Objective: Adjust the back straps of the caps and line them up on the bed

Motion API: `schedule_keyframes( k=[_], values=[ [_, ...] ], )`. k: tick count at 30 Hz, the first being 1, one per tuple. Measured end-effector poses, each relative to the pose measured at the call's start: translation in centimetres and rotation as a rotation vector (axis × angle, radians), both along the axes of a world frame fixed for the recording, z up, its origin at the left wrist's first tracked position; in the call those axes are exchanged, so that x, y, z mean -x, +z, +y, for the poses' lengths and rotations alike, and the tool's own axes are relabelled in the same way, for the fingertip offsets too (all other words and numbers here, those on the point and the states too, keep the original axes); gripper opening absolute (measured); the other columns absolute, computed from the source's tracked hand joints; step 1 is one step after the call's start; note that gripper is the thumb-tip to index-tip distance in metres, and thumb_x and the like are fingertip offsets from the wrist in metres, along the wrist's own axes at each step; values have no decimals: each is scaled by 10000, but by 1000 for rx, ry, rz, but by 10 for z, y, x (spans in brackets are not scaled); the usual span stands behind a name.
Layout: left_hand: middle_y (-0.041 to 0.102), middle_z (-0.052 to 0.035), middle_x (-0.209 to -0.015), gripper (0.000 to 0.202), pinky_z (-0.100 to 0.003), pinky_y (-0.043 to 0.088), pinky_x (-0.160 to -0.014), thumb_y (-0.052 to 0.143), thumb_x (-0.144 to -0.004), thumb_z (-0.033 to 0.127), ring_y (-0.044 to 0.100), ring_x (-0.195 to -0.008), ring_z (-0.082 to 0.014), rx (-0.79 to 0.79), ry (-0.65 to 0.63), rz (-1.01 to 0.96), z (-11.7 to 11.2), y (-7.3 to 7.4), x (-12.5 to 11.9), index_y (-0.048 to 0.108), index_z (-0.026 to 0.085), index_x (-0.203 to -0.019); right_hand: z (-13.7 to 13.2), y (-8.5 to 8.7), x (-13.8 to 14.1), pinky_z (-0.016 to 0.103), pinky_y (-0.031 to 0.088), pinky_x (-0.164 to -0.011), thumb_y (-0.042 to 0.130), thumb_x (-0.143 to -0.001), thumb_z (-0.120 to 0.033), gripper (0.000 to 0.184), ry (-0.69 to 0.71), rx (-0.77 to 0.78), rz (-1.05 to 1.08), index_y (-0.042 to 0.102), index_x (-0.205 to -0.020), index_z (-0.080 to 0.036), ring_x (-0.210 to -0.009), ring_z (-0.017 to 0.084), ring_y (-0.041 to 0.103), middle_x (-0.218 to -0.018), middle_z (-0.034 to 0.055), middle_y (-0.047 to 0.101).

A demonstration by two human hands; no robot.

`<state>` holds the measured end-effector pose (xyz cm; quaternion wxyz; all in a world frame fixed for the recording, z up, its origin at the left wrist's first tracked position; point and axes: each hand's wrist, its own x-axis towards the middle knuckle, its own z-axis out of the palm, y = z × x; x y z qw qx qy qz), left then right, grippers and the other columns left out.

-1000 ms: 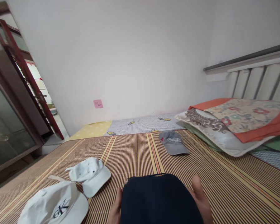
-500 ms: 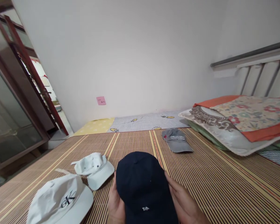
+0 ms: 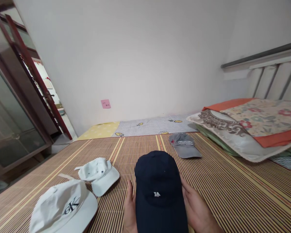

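Observation:
A navy baseball cap [image 3: 159, 174] with a small white emblem on its front is held up before me, its brim toward me. My left hand [image 3: 130, 210] grips its left side, thumb pointing up and fingers out of sight beneath. On the opposite side my right hand [image 3: 196, 207] holds the edge, with its fingers mostly hidden behind the brim. To the left lie two white caps: a larger cap [image 3: 60, 204] with black "CK" lettering and a smaller cap [image 3: 99, 174] with small dark dots. A grey cap [image 3: 185, 145] rests farther back on the right.
The caps lie on a striped bamboo mat [image 3: 232, 194] covering a bed. Pillows with an orange-edged floral cover [image 3: 262, 119] are stacked at the right, below a radiator [image 3: 276, 81]. A pink note [image 3: 106, 104] is stuck to the white wall. An open door [image 3: 38, 77] stands at the left.
The navy cap has shifted to the right and turned slightly, with its emblem now higher in view. My left hand has moved right along with it, its thumb more visible.

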<state>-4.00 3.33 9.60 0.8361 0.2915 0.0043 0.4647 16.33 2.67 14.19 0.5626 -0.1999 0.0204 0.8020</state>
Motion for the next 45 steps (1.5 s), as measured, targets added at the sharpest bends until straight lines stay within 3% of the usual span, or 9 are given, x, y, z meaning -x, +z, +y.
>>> schedule_keyframes(
  k=[2,5,8,14,22,30,34,40,45],
  values=[
    [574,-47,-1592,786,-550,156,-1336,237,-976,787,382,-1574,-323,-6,-10,2,0,0,0,541,328,-1538,-1,-3,-2,472,387,-1266,508,-1075,-449,418,4,-19,-18,831,-1109,-187,-1338,255,665,-1188,91,830],
    [599,-92,-1565,786,-534,130,-1341,246,-1000,755,386,-1572,-322,-16,-41,15,-1,4,-1,610,257,-1487,-5,-7,-4,531,344,-1280,743,-918,-518,337,42,-178,-22,846,-1068,-234,-1416,306,595,-1239,81,814],
    [632,-92,-1530,676,-503,132,-1344,299,-1040,664,412,-1558,-309,-43,-79,24,-3,10,-4,636,256,-1460,-10,-7,-4,599,309,-1279,885,-741,-595,481,160,-356,-8,842,-1101,-279,-1448,360,554,-1268,76,802],
    [688,-85,-1448,704,-489,102,-1346,235,-1050,659,445,-1538,-292,-97,-178,-7,-7,22,-14,690,252,-1400,-13,-6,1,600,314,-1270,783,-747,-762,671,381,-423,56,824,-1171,-244,-1474,371,520,-1321,110,772],
    [638,-86,-1515,735,-494,76,-1341,216,-1037,685,391,-1570,-291,-130,-179,-27,-10,31,-20,661,252,-1430,-15,-7,2,603,310,-1265,667,-770,-858,774,350,-427,17,803,-1209,-235,-1494,358,495,-1377,116,746],
    [632,-82,-1521,728,-487,61,-1344,181,-1054,645,375,-1578,-280,-132,-162,-41,-4,23,-12,673,251,-1419,-15,-7,5,629,335,-1247,540,-811,-914,835,392,-427,-55,792,-1231,-238,-1481,366,509,-1339,120,768],
    [615,-103,-1535,745,-496,58,-1344,252,-1029,696,365,-1581,-303,-146,-158,-9,-5,28,-13,649,221,-1444,-15,-6,5,628,346,-1240,589,-798,-892,833,402,-464,-29,783,-1260,-226,-1462,386,528,-1344,132,764],
    [679,-58,-1475,604,-469,62,-1349,266,-1073,574,417,-1559,-260,-139,-50,-71,-3,25,-14,716,300,-1368,-15,-4,5,630,341,-1239,583,-780,-913,882,396,-455,-20,755,-1308,-227,-1463,383,527,-1390,135,737],
    [641,-61,-1517,658,-492,43,-1345,196,-1078,578,377,-1579,-267,-147,-126,-54,-7,35,-21,705,294,-1383,-14,-5,2,612,346,-1241,596,-808,-877,822,376,-463,12,761,-1302,-241,-1456,378,534,-1411,121,727]
  ],
)
